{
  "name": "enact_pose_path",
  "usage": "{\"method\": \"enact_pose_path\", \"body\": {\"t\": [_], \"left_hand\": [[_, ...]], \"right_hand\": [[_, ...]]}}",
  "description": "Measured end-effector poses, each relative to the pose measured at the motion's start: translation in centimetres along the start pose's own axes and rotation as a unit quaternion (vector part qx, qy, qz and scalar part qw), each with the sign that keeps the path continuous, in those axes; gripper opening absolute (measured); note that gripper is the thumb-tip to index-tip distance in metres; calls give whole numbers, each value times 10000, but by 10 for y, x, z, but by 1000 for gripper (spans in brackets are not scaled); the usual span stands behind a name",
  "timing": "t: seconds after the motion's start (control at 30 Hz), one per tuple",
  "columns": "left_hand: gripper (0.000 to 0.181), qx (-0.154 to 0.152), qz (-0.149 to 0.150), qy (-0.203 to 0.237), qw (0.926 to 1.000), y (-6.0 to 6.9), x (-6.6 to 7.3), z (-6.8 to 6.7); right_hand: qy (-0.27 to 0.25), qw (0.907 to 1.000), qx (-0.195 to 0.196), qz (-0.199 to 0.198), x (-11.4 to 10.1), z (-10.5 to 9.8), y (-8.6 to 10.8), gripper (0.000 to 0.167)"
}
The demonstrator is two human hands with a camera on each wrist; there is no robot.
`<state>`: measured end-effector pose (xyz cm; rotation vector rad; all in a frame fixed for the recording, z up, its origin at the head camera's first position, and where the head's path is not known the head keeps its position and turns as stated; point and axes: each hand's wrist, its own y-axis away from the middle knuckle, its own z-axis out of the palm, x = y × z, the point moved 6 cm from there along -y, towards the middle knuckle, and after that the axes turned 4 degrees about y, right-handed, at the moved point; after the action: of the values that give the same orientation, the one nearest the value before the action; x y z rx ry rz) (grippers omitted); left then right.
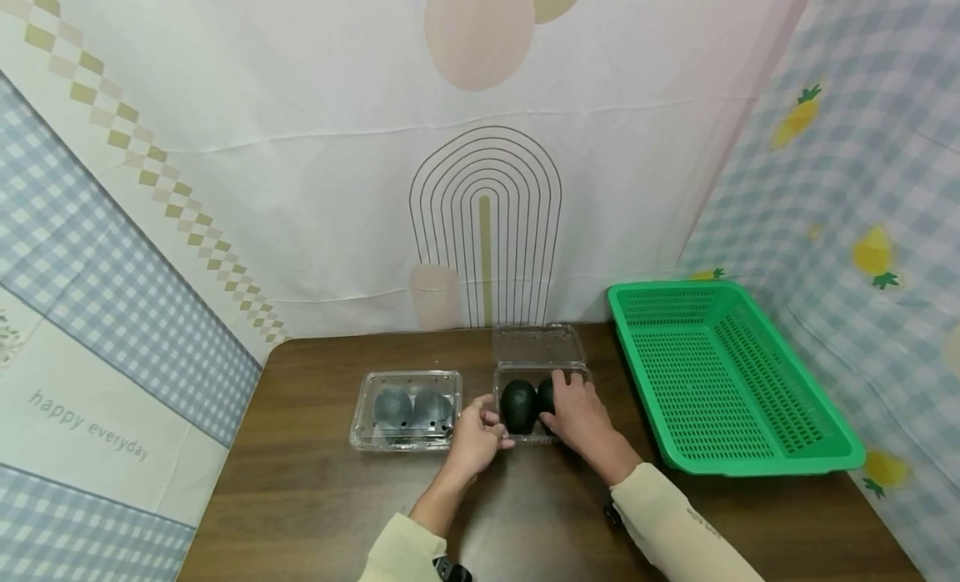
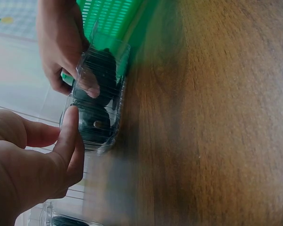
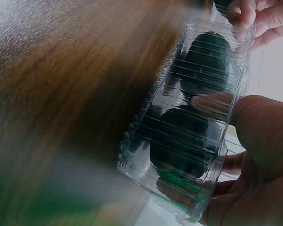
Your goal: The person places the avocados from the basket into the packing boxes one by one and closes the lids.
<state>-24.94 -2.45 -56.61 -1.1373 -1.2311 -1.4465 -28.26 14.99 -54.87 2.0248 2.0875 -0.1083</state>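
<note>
A clear plastic clamshell box (image 1: pixel 525 439) stands on the table with its lid (image 1: pixel 536 346) folded back toward the wall. Two dark green avocados lie in it side by side: the left avocado (image 1: pixel 518 407) and the right avocado (image 1: pixel 545 393). My right hand (image 1: pixel 583 415) reaches into the box and grips the right avocado, thumb on its near left side. At the box's left edge, my left hand (image 1: pixel 477 439) pinches the rim between thumb and finger, as the left wrist view shows at the hand (image 2: pixel 42 160). The right avocado (image 3: pixel 184 141) shows through the box wall in the right wrist view.
Left of my hands sits a closed clear box (image 1: pixel 408 445) with two avocados inside. A green perforated plastic basket (image 1: pixel 652 398) stands at the table's right side. The wooden table (image 1: pixel 300 482) meets a patterned cloth (image 1: pixel 337 232) at the back.
</note>
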Motion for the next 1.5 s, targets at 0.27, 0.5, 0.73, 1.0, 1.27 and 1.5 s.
{"method": "enact_pose_path", "body": {"t": [0.27, 0.5, 0.73, 1.0, 1.27, 1.5], "left_hand": [[60, -37, 2, 6, 10000, 1, -3, 2], [60, 21, -46, -32, 10000, 2, -1, 1], [60, -1, 1, -52, 10000, 3, 0, 2], [60, -19, -7, -13, 10000, 3, -1, 1], [61, -28, -21, 47, 10000, 1, -2, 0], [60, -19, 18, 23, 10000, 0, -2, -1]], "right_hand": [[100, 9999, 29, 7, 2, -5, 8, 70], [-19, 9997, 170, -198, 6, -15, 13, 73], [-383, 9970, 412, -529, 10, -26, 12, 69], [-1378, 9877, 562, -491, 19, -48, 2, 67], [-1695, 9841, 523, -96, 28, -68, -12, 66], [-1614, 9868, 117, 96, 31, -76, -36, 67]]}}
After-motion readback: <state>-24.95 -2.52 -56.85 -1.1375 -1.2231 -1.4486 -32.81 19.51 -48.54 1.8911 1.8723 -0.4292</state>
